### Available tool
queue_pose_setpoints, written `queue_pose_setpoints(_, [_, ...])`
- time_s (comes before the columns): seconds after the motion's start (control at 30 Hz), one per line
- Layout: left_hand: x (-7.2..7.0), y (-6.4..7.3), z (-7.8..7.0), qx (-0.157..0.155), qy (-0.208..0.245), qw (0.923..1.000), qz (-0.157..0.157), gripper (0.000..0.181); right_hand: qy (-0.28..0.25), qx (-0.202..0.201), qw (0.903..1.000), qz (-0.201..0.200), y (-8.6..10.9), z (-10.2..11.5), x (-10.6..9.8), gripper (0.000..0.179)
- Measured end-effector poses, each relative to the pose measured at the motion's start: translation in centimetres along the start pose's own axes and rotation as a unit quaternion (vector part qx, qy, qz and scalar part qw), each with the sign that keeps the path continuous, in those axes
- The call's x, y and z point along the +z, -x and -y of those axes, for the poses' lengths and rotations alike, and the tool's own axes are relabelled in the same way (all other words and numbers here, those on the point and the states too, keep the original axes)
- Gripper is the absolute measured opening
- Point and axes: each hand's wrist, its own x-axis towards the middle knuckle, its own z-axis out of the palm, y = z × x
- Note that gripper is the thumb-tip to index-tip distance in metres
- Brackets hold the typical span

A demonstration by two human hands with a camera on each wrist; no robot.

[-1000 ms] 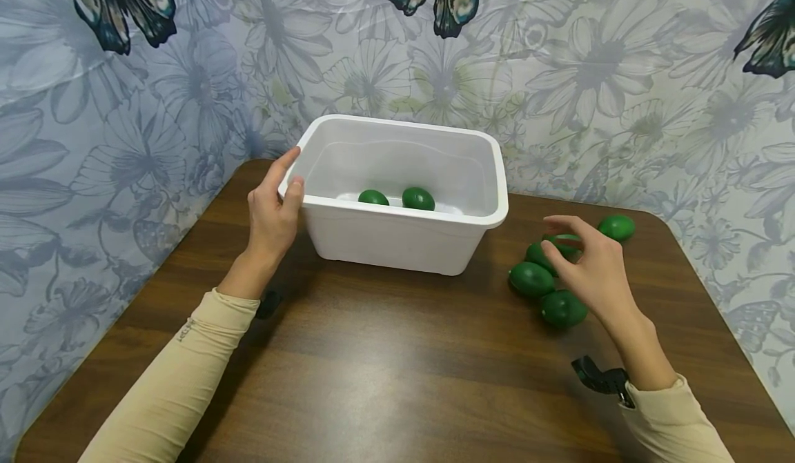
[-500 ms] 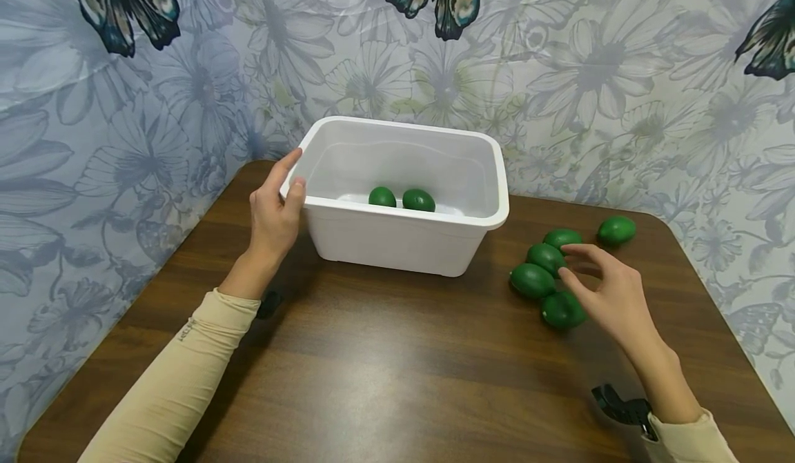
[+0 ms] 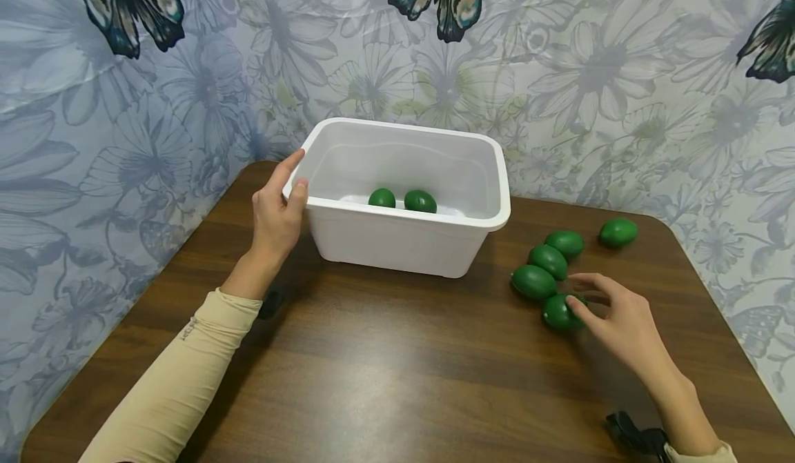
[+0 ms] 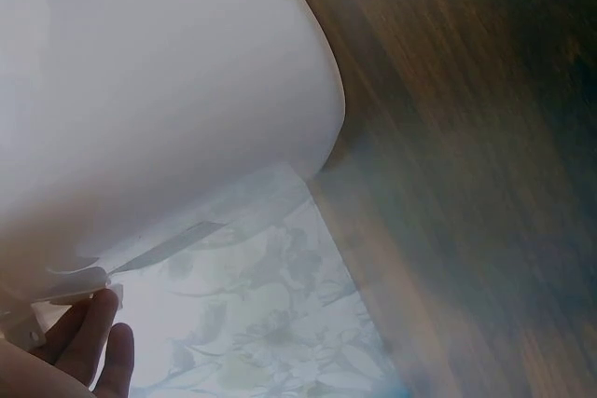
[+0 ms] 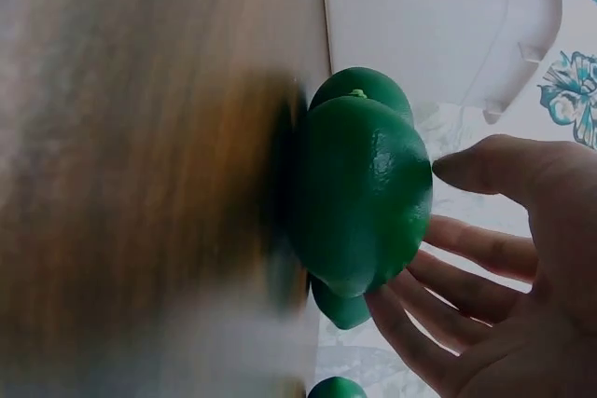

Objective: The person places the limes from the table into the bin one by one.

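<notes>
A white plastic bin stands on the brown table, and two green limes, one at left and one at right, lie inside it. At the bin's left end my left hand holds the rim; in the left wrist view its fingers are at the rim's underside. My right hand is at the nearest lime of a cluster, thumb tip against its side and fingers slightly spread behind it. The right wrist view shows that same lime large, fingertips right at its surface.
Beyond the nearest lime, three more limes sit close together: a left one, a middle one and a far one. A separate lime lies near the table's back right. A flowered cloth hangs behind the table.
My right hand has come back toward me along the limes, from the far ones to the nearest one. The left lime in the bin has rolled slightly right. My left hand stays on the rim.
</notes>
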Motion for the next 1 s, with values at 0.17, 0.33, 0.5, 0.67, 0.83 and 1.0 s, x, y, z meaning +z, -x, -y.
queue_pose_setpoints(0.17, [-0.07, 0.09, 0.09, -0.002, 0.003, 1.0, 0.002, 0.059, -0.003, -0.001, 0.9996, 0.027, 0.43, -0.07, 0.06, 0.036])
queue_pose_setpoints(0.33, [-0.12, 0.13, 0.14, -0.002, 0.003, 1.0, 0.001, 0.059, 0.0, 0.014, 0.9974, 0.07, 0.81, 0.09, -0.27, 0.041])
queue_pose_setpoints(0.5, [-0.24, 0.18, 0.17, -0.003, 0.002, 1.0, 0.002, 0.059, 0.0, 0.009, 0.9943, 0.106, 1.01, 0.07, -0.59, 0.052])
queue_pose_setpoints(0.67, [-0.26, 0.16, 0.12, -0.003, -0.002, 1.0, 0.003, 0.059, 0.006, -0.007, 0.9921, 0.125, 1.02, -0.17, -0.62, 0.059])
queue_pose_setpoints(0.83, [-0.2, 0.13, 0.05, -0.002, -0.008, 1.0, 0.002, 0.06, 0.012, -0.011, 0.9928, 0.119, 0.92, -0.32, -0.55, 0.054])
queue_pose_setpoints(1.0, [-0.13, 0.11, 0.06, 0.0, -0.009, 1.0, 0.001, 0.06, 0.015, -0.005, 0.995, 0.099, 0.8, -0.21, -0.6, 0.048])
